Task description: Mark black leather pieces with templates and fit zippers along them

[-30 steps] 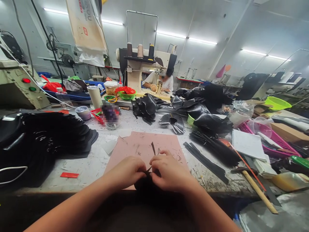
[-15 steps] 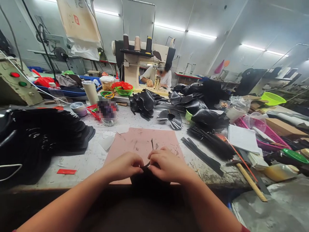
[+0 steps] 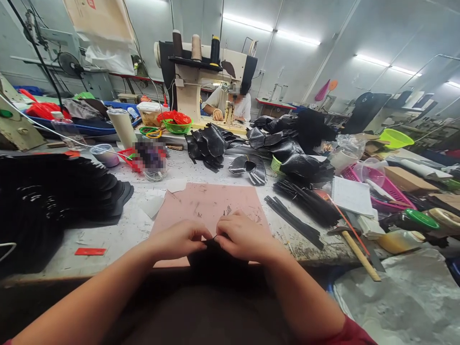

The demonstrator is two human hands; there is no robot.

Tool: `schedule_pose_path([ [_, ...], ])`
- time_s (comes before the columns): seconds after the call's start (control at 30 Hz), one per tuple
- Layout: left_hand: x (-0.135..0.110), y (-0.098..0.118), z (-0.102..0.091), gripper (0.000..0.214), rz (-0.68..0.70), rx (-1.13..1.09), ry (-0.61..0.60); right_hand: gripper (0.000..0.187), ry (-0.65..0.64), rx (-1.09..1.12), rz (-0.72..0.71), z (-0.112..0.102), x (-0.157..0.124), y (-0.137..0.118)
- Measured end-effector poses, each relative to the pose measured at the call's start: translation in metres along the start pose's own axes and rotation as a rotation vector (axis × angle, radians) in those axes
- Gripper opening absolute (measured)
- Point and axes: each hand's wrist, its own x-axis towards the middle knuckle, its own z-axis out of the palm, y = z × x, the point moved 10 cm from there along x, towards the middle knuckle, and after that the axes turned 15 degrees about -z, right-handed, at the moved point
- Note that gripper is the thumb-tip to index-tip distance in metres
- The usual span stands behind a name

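Close to the table's front edge, my left hand [image 3: 183, 238] is closed, thumb and fingers pinching the upper edge of a black leather piece [image 3: 215, 256]. My right hand [image 3: 242, 235] grips the same edge just beside it, fingertips almost meeting the left ones. The piece hangs down toward my lap, where its lower part merges with dark clothing. Beneath the hands lies a pink board [image 3: 212, 201] with dark marks. Black strips [image 3: 294, 223] lie to the right of the board, and a curved black leather piece with pale stripes [image 3: 247, 167] sits beyond it.
A tall stack of black pieces [image 3: 72, 191] fills the left side. Black leather parts [image 3: 305, 160] are heaped at the back right. A hammer [image 3: 361, 256] overhangs the right front edge near a notebook [image 3: 352, 194]. Across the table, a person works at a sewing machine [image 3: 190, 91].
My fingertips have drawn closer together along the leather edge, and less of the dark strip shows above my right hand. The whole view has shifted slightly.
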Motion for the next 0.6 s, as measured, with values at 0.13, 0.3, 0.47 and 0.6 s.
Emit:
schedule_pose_path([
  [0.13, -0.001, 0.003, 0.003, 0.028, 0.007, 0.067, 0.004, 0.010, 0.004, -0.026, -0.001, 0.000, 0.002, -0.003],
  [0.3, -0.001, 0.011, -0.004, 0.014, 0.008, 0.116, 0.130, 0.011, -0.011, -0.068, 0.028, -0.001, 0.002, -0.005],
  [0.47, 0.000, 0.002, -0.003, 0.018, -0.069, 0.019, 0.121, 0.011, 0.047, 0.055, 0.103, -0.010, -0.010, 0.006],
  [0.6, 0.001, -0.005, 0.000, 0.019, -0.093, -0.047, 0.100, 0.009, 0.097, 0.083, 0.162, -0.017, -0.018, 0.016],
])
